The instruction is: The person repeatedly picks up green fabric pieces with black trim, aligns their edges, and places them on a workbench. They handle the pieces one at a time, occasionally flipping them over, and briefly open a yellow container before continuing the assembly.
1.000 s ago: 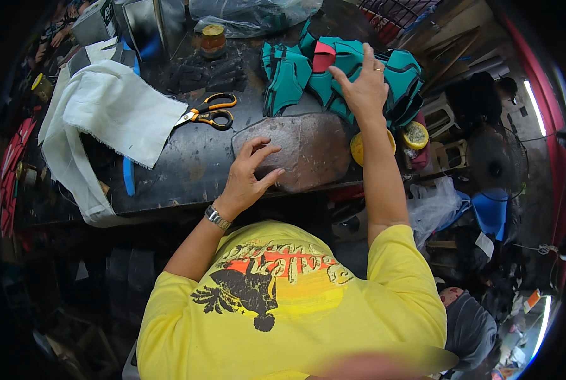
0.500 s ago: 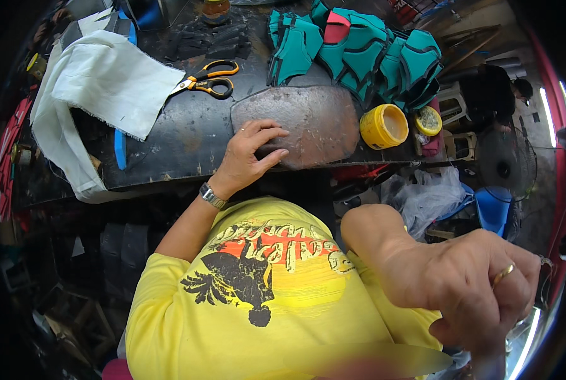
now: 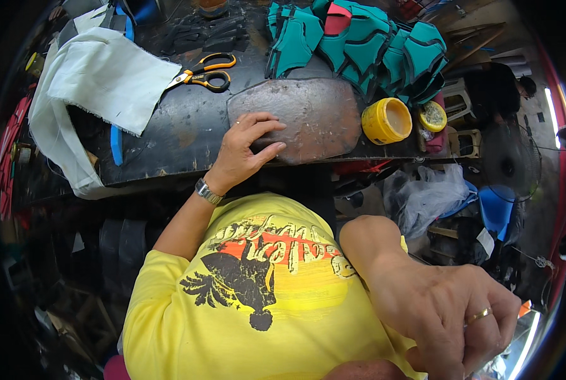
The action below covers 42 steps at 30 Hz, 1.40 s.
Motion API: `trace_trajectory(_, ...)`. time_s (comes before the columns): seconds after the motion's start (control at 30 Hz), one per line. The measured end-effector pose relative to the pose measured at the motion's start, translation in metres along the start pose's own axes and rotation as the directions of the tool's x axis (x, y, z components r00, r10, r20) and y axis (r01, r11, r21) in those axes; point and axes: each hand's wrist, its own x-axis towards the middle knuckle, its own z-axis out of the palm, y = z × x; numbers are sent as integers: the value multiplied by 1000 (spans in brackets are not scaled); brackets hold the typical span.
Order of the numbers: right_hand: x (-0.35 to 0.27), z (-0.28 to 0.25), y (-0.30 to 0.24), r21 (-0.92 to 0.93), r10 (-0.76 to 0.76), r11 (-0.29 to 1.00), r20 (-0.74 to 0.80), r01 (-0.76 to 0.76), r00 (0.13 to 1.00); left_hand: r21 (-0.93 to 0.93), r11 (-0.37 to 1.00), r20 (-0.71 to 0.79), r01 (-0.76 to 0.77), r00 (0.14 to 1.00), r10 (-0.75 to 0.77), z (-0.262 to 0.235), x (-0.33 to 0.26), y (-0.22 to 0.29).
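A worn brown slab [image 3: 314, 117] with rounded corners lies flat near the front edge of the dark workbench. My left hand [image 3: 248, 142], a metal watch on its wrist, rests at the slab's left side, thumb and fingers apart and nothing gripped. Close to the camera at lower right is my right hand [image 3: 447, 310], raised off the bench and bent at the wrist. A ring shows on its curled fingers; their tips are turned away, so whatever they may hold is hidden. Just right of the slab stands an open yellow tub [image 3: 387, 121] with tan contents.
Scissors [image 3: 208, 73] with black-and-orange handles lie beside a frayed white cloth [image 3: 106, 79]. Green cut pieces with black edging [image 3: 359, 44] are piled behind the slab. A yellow lid [image 3: 432, 116] sits beyond the tub. Right of the bench are clear plastic [image 3: 422, 193] and a fan [image 3: 508, 164].
My right hand has shifted left and slightly down, its fingers still curled. My left hand stays on the slab. The view has moved slightly.
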Motion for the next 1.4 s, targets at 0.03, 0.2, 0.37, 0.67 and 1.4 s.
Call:
trace_trajectory(0.03,-1,-3,-2,51,15,998,72,-19,997,2,1000,-1,-2,1000,2,0,0,-1)
trace_trajectory(0.2,-2,-18,-1,82,-81,994,70,75,994,-12,1000,-21,-10,1000,10,1,3,4)
trace_trajectory(0.37,-18,-82,-13,-772,-376,634,-249,52,892,-76,997,1,-8,1000,8,-12,22,18)
trace_trajectory(0.67,-94,-189,-20,-758,-401,125,-629,-641,666,456,890,-135,25,990,41,14,151,-44)
trace_trajectory(1.4,-68,-162,-38,-836,-155,-470,-239,-284,959,21,977,118,-211,971,207,-48,110,24)
